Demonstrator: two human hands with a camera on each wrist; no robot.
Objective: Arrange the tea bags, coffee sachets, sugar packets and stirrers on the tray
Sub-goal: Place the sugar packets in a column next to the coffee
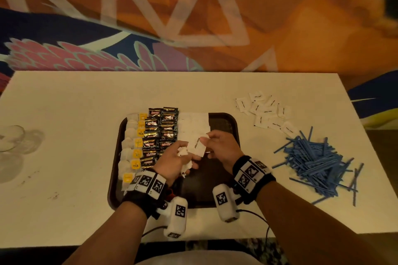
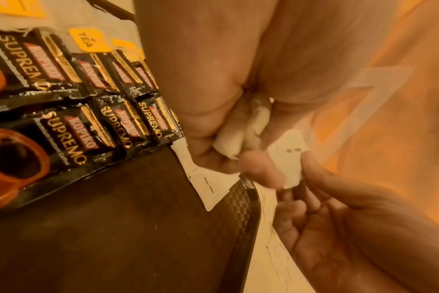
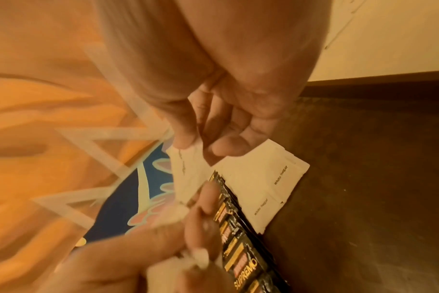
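- Pinching one white sugar packet (image 1: 197, 146) at its upper edge, the right hand (image 1: 223, 146) has thumb and forefinger closed on the paper; the remaining fingers are loosely curled behind it.
- The left hand (image 1: 174, 162) grips a bunch of sugar packets (image 1: 183, 153) in its curled fingers, over the middle of the tray; the left thumb touches the lower part of the pinched packet.
- The dark brown tray (image 1: 226, 122) sits on the white table (image 1: 75, 114), near the front edge.
- Tea bags (image 1: 132, 146) with yellow tags form one column along the tray's left side.
- Black coffee sachets (image 1: 160, 131) lie in two columns just right of the tea bags, overlapping one another.
- Sugar packets already placed (image 1: 195, 125) lie flat just right of the coffee sachets, at the far half of the tray. The right wrist view shows them edge to edge, print facing up.
- The tray's right part and near part are bare.
- A loose group of sugar packets (image 1: 267, 112) lies on the table, right of the tray.
- Blue stirrers (image 1: 316, 161) lie in a heap on the table, nearer than that loose group.
- Clear glassware (image 1: 13, 140) stands at the table's left edge.
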